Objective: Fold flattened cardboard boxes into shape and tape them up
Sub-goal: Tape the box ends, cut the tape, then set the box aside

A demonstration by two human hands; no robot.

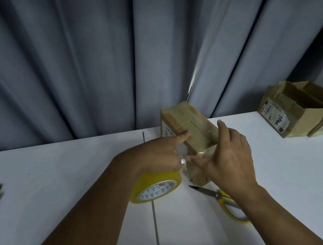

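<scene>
Left hand (156,155) grips the tape roll (156,186), index finger stretched forward onto the box (188,127). Right hand (229,158) is open, fingers straight and spread, thumb pressing on the clear tape strip (183,156) at the box's near end. The box sits just ahead of both hands and between them, long axis running away from them. The strip spans the gap from the roll to the box. Scissors (221,196) lie under the right wrist, tips toward the roll. The cut probably comes next, and the right hand is nearer.
</scene>
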